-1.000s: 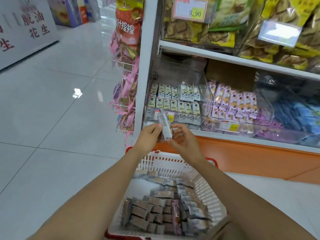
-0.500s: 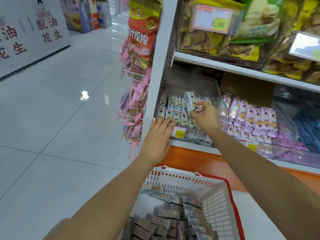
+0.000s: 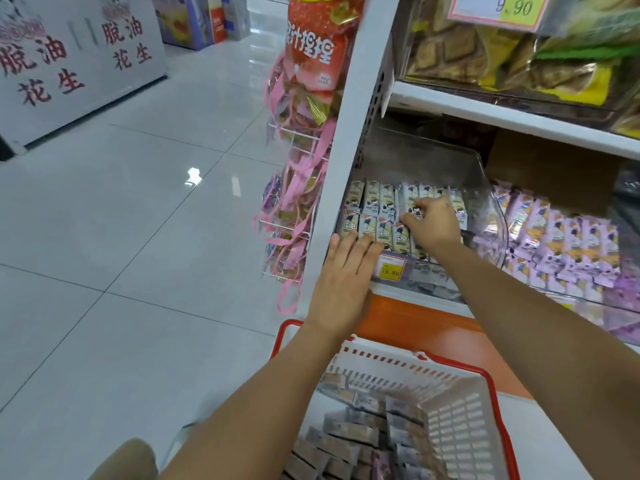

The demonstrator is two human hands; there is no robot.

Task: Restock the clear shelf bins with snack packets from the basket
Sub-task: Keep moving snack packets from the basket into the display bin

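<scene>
The clear shelf bin (image 3: pixel 483 174) on the lower shelf holds rows of cream snack packets (image 3: pixel 372 209). My right hand (image 3: pixel 434 225) reaches into the bin, its fingers curled on one snack packet (image 3: pixel 410 197) that lies among the back row. With straight fingers, my left hand (image 3: pixel 346 271) lies flat against the bin's front edge, the fingertips touching the front row of packets. Below my arms stands the white basket (image 3: pixel 460 420) with its red rim, holding several grey and brown packets (image 3: pixel 346 441).
A yellow price tag (image 3: pixel 390 268) sits on the bin's front. To the right is a second clear bin of purple packets (image 3: pixel 561 244). Pink snack strips (image 3: pixel 298 202) hang on a wire rack at the shelf's left end. Biscuit bags (image 3: pixel 519 64) fill the upper shelf. Tiled floor (image 3: pixel 138 237) lies at left.
My right hand has carried the packet from above the basket into the bin and lowered it onto the rows. My left hand let go and moved to the bin's front edge.
</scene>
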